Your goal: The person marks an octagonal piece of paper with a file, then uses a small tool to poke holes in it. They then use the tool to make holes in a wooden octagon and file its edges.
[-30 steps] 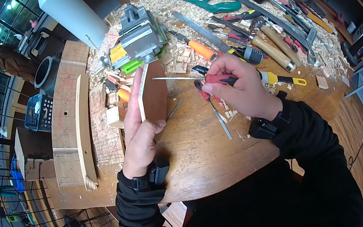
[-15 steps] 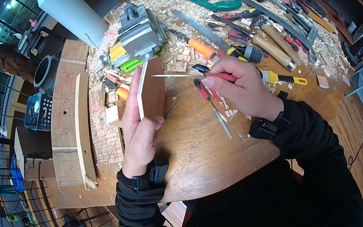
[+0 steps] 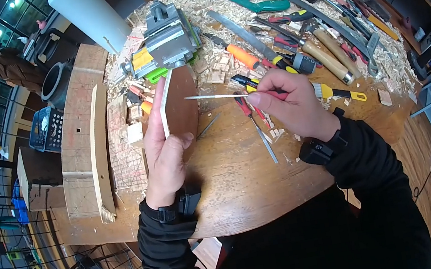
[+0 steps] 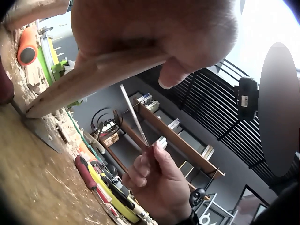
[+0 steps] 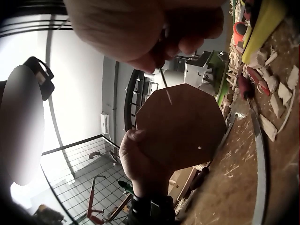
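Observation:
My left hand (image 3: 165,162) holds a flat, many-sided wooden board (image 3: 180,103) on edge above the bench, thumb on the near face and fingers behind it. In the right wrist view the broad brown face of the board (image 5: 183,129) shows several straight sides and a small light spot near its lower edge. My right hand (image 3: 296,100) grips the red handle of a slim file (image 3: 215,96), thumb along the handle. The thin shaft points left, and its tip overlaps the board's face in the head view. In the left wrist view the file (image 4: 133,115) stands out beyond the thumb.
On the bench lie a red-handled file (image 3: 264,141), an orange-handled tool (image 3: 242,56), a yellow brush (image 3: 339,92) and a green-handled saw (image 3: 245,3). A grey vise (image 3: 169,40) stands behind the board among wood shavings. Long wooden planks (image 3: 80,150) lie at the left.
The file's tip has dropped slightly against the board's face, and my right hand has shifted a little. My left hand keeps the board in nearly the same place.

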Demonstrator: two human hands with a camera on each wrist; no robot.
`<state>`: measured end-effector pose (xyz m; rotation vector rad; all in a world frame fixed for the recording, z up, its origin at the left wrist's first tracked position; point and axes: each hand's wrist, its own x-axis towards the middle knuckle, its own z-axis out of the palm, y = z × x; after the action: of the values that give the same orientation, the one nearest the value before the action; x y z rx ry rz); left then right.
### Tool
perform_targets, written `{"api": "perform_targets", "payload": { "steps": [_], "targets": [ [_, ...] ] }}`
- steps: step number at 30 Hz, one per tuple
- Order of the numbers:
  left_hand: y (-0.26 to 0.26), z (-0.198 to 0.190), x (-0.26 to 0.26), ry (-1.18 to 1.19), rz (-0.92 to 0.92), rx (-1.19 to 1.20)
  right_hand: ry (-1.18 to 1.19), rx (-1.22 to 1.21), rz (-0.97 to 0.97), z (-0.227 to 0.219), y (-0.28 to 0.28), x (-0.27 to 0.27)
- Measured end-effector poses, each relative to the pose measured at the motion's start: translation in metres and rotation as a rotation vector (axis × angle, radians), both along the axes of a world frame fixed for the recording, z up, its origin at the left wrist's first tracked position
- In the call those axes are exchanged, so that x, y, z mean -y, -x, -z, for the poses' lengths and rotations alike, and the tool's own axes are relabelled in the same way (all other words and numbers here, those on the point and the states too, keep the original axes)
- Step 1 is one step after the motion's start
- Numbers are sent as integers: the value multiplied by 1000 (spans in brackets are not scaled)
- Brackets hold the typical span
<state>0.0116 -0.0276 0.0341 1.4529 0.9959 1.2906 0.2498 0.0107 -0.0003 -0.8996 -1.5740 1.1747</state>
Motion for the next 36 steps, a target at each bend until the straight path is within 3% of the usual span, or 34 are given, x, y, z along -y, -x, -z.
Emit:
{"api": "perform_targets", "payload": {
  "steps": [2,8,26,36],
  "targets": [
    [1,0,0,-12,-7,-44,-178,3,-38,4,0,-2],
    [-2,-1,2,19,-13,20,-15,4,-128,1,0,0],
    [-2,-2,3,34,-40,-36,-119,85,-112,3,0,-2],
    [-1,-1,3,29,-46,-32,-52,106,-163,1,-2,0]
  ]
}}
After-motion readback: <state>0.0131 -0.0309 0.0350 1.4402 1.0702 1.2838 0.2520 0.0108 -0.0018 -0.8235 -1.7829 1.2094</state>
